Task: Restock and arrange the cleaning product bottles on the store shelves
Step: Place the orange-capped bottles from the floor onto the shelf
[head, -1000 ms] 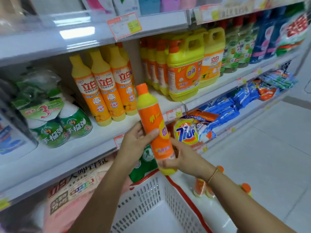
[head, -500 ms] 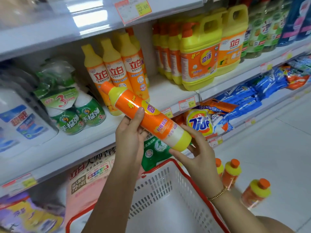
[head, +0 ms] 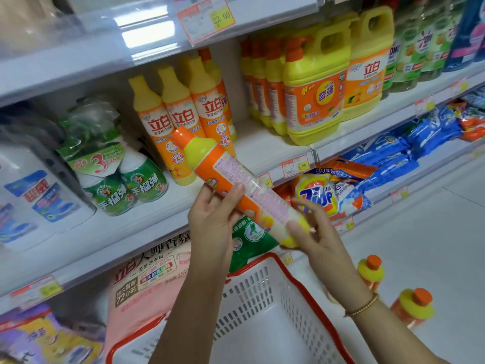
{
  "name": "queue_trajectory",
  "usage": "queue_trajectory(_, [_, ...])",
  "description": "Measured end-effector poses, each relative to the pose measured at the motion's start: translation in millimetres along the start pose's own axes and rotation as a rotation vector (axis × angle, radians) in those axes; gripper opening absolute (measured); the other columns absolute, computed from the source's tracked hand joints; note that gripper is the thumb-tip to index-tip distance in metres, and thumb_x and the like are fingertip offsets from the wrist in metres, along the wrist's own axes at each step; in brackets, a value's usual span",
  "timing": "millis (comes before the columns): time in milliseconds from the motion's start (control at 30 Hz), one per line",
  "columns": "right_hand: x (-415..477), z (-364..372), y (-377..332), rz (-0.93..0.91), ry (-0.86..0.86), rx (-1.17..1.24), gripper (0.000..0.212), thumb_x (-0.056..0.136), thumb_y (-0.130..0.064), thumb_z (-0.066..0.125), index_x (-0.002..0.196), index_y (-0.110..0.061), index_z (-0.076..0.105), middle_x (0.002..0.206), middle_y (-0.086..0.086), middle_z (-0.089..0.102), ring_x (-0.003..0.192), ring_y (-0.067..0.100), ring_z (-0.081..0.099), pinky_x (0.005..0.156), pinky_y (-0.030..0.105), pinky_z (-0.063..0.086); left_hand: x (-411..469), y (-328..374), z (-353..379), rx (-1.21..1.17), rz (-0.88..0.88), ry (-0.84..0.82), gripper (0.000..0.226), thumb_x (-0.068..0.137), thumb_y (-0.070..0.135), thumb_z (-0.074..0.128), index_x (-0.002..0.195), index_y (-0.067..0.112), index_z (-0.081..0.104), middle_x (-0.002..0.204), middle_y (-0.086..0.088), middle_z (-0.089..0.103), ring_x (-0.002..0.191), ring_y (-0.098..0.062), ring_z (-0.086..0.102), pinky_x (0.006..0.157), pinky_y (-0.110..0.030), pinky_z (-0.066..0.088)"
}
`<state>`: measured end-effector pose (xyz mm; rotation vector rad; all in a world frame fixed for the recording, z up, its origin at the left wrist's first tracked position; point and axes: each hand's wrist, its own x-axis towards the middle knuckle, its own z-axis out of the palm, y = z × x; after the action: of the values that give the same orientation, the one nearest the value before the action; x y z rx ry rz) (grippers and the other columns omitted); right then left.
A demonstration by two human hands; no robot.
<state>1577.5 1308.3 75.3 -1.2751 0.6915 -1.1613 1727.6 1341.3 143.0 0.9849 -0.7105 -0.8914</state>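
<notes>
Hands around tilted bottle (cap up-left)

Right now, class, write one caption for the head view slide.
Left hand and right hand hold a tilted orange bottle in front of the stocked shelf.

Retail shop, cleaning-products aisle. White tiered shelves run above and behind the left grip and right grip, with printed price tags clipped to the shelf edges. Stock is faced in rows:
- orange-label dish-soap bottles just above the left grip
- yellow handled jugs above the right grip
- bagged laundry powder just beyond the right grip

A white, red-rimmed shopping basket sits below both grips. The pale tiled floor to the right has loose orange-capped bottles standing on it, same look as the held bottle.
</notes>
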Motion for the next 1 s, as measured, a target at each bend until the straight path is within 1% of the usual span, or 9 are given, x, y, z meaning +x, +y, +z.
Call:
queue_trajectory(100, [-1.6, -4.1, 9.4, -0.459, 0.035, -0.621, 0.058, 0.079, -0.034, 0.074, 0.13, -0.034, 0.046, 0.125, -0.021, 0.045, 0.12, -0.004, 0.044, 0.094, 0.015, 0.044, -1.4, -1.7, 3.2, -0.016, -0.018, 0.059, 0.056, 0.074, 0.021, 0.069, 0.128, 0.011, 0.057, 0.12, -0.006, 0.068, 0.109, -0.018, 0.066, 0.097, -0.042, 0.052])
queue_trajectory(167, [-1.5, -5.0, 10.3, -0.533, 0.056, -0.675, 0.058, 0.08, -0.037, 0.071, 0.132, -0.033, 0.045, 0.126, -0.021, 0.043, 0.122, -0.005, 0.042, 0.095, 0.012, 0.042, -1.6, -3.7, 1.7, -0.011, -0.043, 0.061, 0.059, 0.075, 0.025, 0.069, 0.13, 0.012, 0.056, 0.122, -0.006, 0.067, 0.111, -0.019, 0.065, 0.099, -0.043, 0.05])
queue_trajectory(267, [-2.1, -3.8, 1.2, -0.359, 0.027, -0.365, 0.051, 0.08, -0.037, 0.069, 0.128, -0.036, 0.05, 0.124, -0.027, 0.049, 0.117, 0.005, 0.051, 0.081, 0.018, 0.052, -3.1, -4.4, -3.5, -0.009, -0.046, 0.003, 0.058, 0.079, 0.027, 0.066, 0.134, 0.014, 0.052, 0.126, -0.005, 0.065, 0.114, -0.018, 0.063, 0.098, -0.039, 0.05])
queue_trajectory(433, [-4.9, -5.0, -4.7, -0.149, -0.069, 0.05, 0.044, 0.083, -0.022, 0.065, 0.125, -0.029, 0.057, 0.114, -0.01, 0.059, 0.097, 0.015, 0.063, 0.065, 0.026, 0.055, -9.5, -6.7, -2.9, -0.078, -0.046, -0.066, 0.067, 0.08, 0.022, 0.07, 0.141, 0.018, 0.044, 0.13, -0.005, 0.062, 0.121, -0.019, 0.058, 0.102, -0.041, 0.047])
queue_trajectory(600, [-8.2, -4.9, -10.1, 0.047, -0.134, 0.184, 0.057, 0.072, -0.062, 0.068, 0.118, -0.029, 0.061, 0.094, 0.005, 0.064, 0.062, 0.017, 0.059, 0.047, 0.024, 0.046, -17.3, -7.6, 1.8, -0.128, -0.114, -0.029, 0.075, 0.067, 0.031, 0.082, 0.134, 0.021, 0.051, 0.122, -0.007, 0.066, 0.113, -0.024, 0.063, 0.088, -0.04, 0.054])
queue_trajectory(667, [-10.3, -4.7, -13.2, 0.012, -0.181, 0.157, 0.069, 0.064, -0.064, 0.073, 0.121, -0.028, 0.058, 0.097, 0.006, 0.063, 0.064, 0.019, 0.061, 0.048, 0.026, 0.048, -15.0, -5.6, 3.3, -0.145, -0.166, 0.007, 0.075, 0.068, 0.034, 0.076, 0.136, 0.017, 0.049, 0.124, -0.01, 0.065, 0.111, -0.025, 0.064, 0.084, -0.039, 0.056])
queue_trajectory(800, [-14.8, 0.7, -27.3, -0.089, -0.211, 0.153, 0.068, 0.068, -0.013, 0.077, 0.129, -0.025, 0.049, 0.112, -0.004, 0.065, 0.077, 0.008, 0.065, 0.063, 0.023, 0.053, -6.2, 0.4, 4.6, -0.278, -0.334, 0.029, 0.068, 0.073, 0.032, 0.064, 0.134, 0.006, 0.049, 0.119, -0.016, 0.067, 0.108, -0.026, 0.066, 0.084, -0.039, 0.058])
queue_trajectory(867, [-16.8, -0.5, -30.4, -0.081, -0.22, 0.149, 0.069, 0.07, -0.003, 0.074, 0.129, -0.025, 0.048, 0.11, -0.008, 0.067, 0.081, 0.005, 0.066, 0.068, 0.019, 0.053, -4.6, 0.5, 3.9, -0.307, -0.378, 0.014, 0.065, 0.075, 0.032, 0.062, 0.133, 0.005, 0.05, 0.115, -0.016, 0.069, 0.105, -0.025, 0.068, 0.086, -0.04, 0.056])
queue_trajectory(1000, [-18.2, -16.2, -35.1, -0.056, -0.199, 0.007, 0.054, 0.079, -0.042, 0.069, 0.127, -0.027, 0.051, 0.108, -0.003, 0.068, 0.094, 0.012, 0.068, 0.074, 0.021, 0.054, -4.5, -3.4, 4.3, -0.292, -0.405, -0.023, 0.062, 0.076, 0.028, 0.061, 0.133, 0.007, 0.05, 0.11, -0.014, 0.071, 0.099, -0.022, 0.07, 0.081, -0.039, 0.058])
